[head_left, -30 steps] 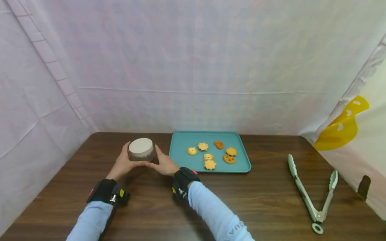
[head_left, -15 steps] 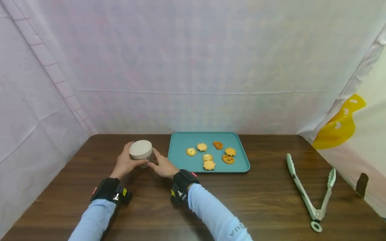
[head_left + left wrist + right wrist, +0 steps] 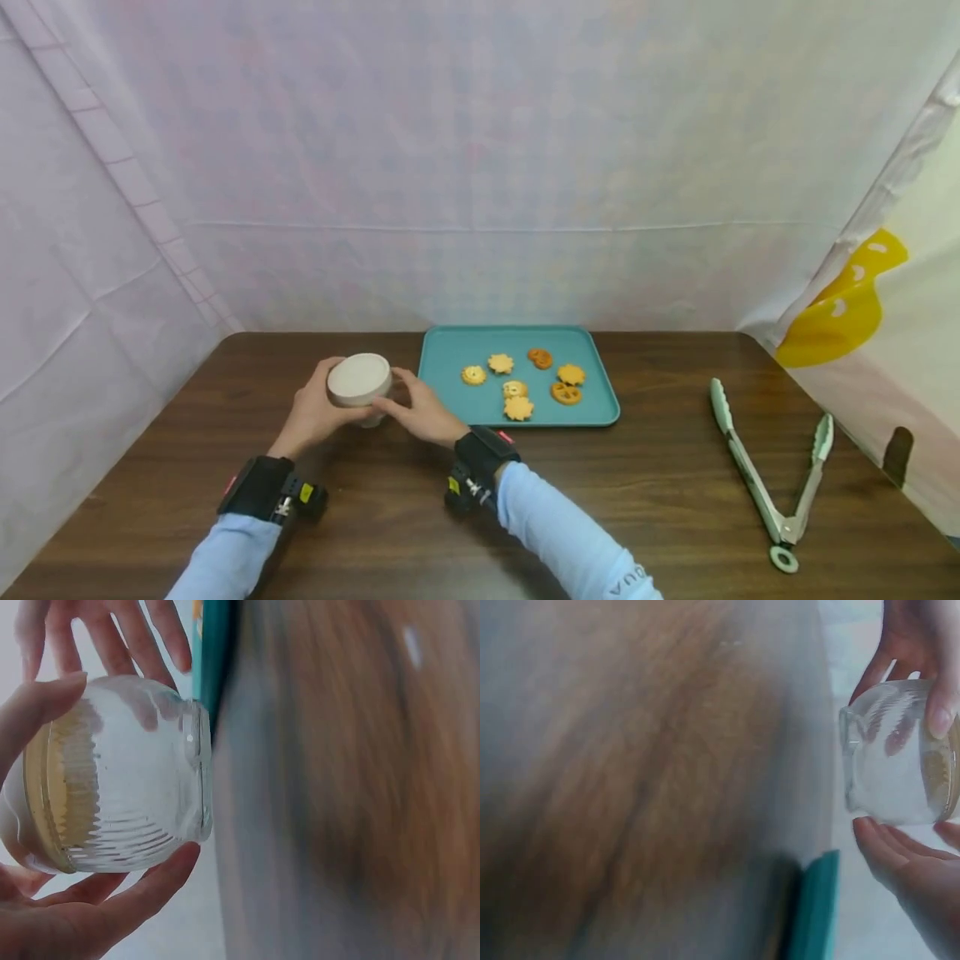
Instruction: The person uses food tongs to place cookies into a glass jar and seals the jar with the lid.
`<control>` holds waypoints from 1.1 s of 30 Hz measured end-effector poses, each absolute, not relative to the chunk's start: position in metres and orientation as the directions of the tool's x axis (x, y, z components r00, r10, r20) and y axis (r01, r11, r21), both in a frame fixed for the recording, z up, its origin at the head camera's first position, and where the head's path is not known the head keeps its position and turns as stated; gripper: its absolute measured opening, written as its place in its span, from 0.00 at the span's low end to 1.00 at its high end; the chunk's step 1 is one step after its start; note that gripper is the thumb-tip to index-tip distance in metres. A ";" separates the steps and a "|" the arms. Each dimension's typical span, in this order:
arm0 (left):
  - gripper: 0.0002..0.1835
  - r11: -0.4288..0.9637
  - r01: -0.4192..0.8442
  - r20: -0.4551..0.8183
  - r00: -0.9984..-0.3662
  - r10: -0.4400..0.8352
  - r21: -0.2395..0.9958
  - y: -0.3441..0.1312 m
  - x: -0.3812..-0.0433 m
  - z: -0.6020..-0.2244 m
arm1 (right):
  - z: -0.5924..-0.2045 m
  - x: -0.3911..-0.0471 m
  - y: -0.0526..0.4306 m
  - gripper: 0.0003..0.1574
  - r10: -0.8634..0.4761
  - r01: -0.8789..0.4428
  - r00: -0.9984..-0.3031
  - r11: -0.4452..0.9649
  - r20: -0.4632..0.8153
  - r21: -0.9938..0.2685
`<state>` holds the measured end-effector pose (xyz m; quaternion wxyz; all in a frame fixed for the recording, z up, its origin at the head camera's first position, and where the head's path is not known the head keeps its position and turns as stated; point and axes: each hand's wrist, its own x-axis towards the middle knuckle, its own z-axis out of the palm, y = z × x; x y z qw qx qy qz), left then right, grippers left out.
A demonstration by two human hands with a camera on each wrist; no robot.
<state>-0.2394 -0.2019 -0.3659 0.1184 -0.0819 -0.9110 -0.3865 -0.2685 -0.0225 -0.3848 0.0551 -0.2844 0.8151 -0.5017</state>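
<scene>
A clear glass jar with a round pale top (image 3: 360,379) is held between both hands over the left part of the table, beside the tray. My left hand (image 3: 315,408) grips its left side, thumb across the near face and fingers round behind. From the right, my right hand (image 3: 423,408) holds it with the thumb at the near side and the fingertips at the far side. In the left wrist view the glass body (image 3: 135,780) shows ribs, and fingers show through it. Its narrower rimmed end (image 3: 851,757) points down at the table.
A teal tray (image 3: 457,408) behind the right hand bears several cookies (image 3: 517,408) and pretzels (image 3: 566,393). Metal tongs (image 3: 757,483) with pale green tips lie spread at the right. White cloth walls (image 3: 480,167) enclose the back and sides of the wooden table (image 3: 637,492).
The jar has come slightly right and nearer, tilting a little on the way. Both hands have moved along with it, the right forearm shifting rightward. Tray and tongs stay where they were.
</scene>
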 end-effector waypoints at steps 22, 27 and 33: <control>0.43 0.473 0.471 0.342 -0.877 0.336 0.745 -0.128 -0.207 -0.367 | -0.370 -0.219 0.065 0.48 -0.506 -0.302 -0.854 0.300 0.117 -0.905; 0.44 0.421 0.495 0.342 -0.855 0.389 0.760 -0.111 -0.203 -0.368 | -0.368 -0.206 0.082 0.49 -0.476 -0.353 -0.865 0.358 0.156 -0.864; 0.46 0.372 0.518 0.335 -0.825 0.455 0.770 -0.089 -0.198 -0.373 | -0.369 -0.192 0.102 0.49 -0.438 -0.387 -0.876 0.387 0.202 -0.837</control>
